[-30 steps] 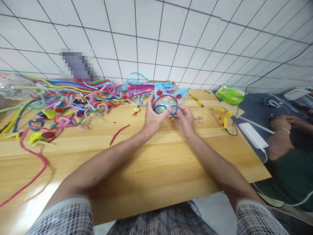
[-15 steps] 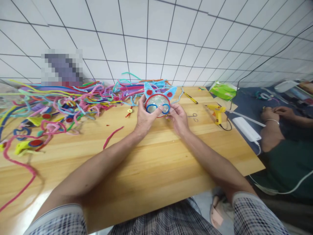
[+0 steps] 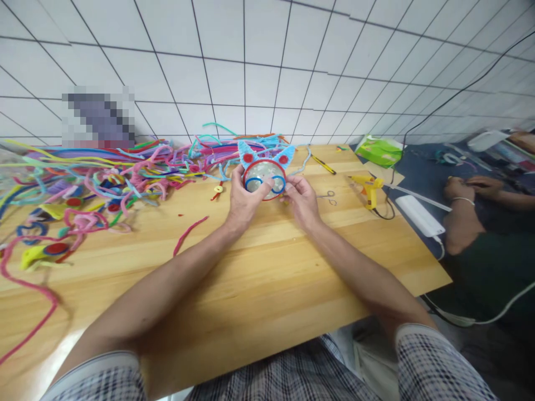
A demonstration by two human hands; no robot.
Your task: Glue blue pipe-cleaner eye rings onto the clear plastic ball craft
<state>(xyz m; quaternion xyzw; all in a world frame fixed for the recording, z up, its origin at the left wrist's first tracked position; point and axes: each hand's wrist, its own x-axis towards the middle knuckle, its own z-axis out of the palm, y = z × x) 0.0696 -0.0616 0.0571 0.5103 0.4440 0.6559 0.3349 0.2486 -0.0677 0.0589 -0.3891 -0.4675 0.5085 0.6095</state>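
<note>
A round cat-eared craft piece [image 3: 262,170] is held upright above the table, with a greyish see-through middle and a red fuzzy rim. Two light blue pipe-cleaner ears with red dots rise from its top, and two blue rings sit across its lower half. My left hand [image 3: 246,196] grips its left side, thumb lying over the front between the rings. At the lower right edge, beside the right ring, my right hand [image 3: 301,199] pinches with thumb and fingertips. A small yellow bit shows under those fingertips, too small to name.
Many coloured pipe cleaners [image 3: 142,167] are heaped at the left and back. A red strand [image 3: 188,236] lies nearer. To the right are scissors [image 3: 330,196], a yellow cutter [image 3: 324,164], a yellow glue gun [image 3: 370,189], a white power strip [image 3: 420,216] and another person's hands [image 3: 463,189].
The whole view has shifted slightly, so everything appears a little further left. Both hands keep the same hold on the craft piece.
</note>
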